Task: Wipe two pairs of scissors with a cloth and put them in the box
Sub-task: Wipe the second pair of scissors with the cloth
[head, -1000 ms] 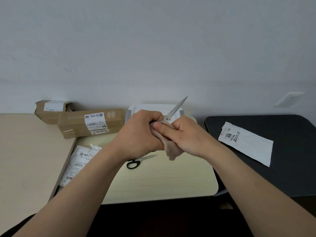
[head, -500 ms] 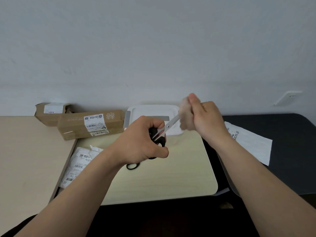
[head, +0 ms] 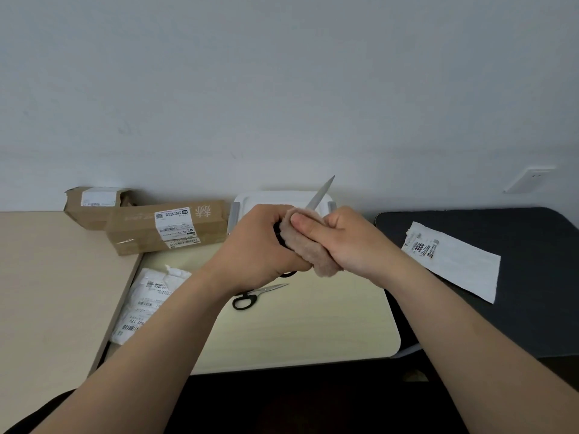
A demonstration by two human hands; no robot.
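**Entry: scissors under the cloth, held above the pale surface**

Item 1, first scissors (head: 320, 193). They were held in the air in front of the box, blade closed and slanting up and to the right. The tip showed against the wall above the box's far rim. The black handles were mostly hidden inside the left grip (head: 260, 242), whose fingers were curled tightly round them.

Item 2, cloth (head: 316, 256). This was a tan, fleecy piece wrapped round the lower blade just beside the handles. The right grip (head: 349, 242) was clamped on it, with the thumb laid flat across the top fold. The two grips touched, knuckle to cloth. A loose end of the cloth hung below them.

Item 3, second scissors (head: 255, 295). They lay flat on the pale yellow surface (head: 313, 327), below and slightly left of the left grip and apart from both hands. The black handles were at the left and the closed blades pointed right.

Item 4, box (head: 250, 198). It was white, open-topped and low, and stood at the back of the surface against the wall. The grips partly hid it.

Other stock:
- Two cardboard parcels (head: 169, 228) stood left of the box
- White mailer bags (head: 147, 300) sat at the surface's left edge
- A white packet (head: 451, 260) lay on the dark surface (head: 517, 308) at the right
- A wall socket (head: 529, 178) was above it
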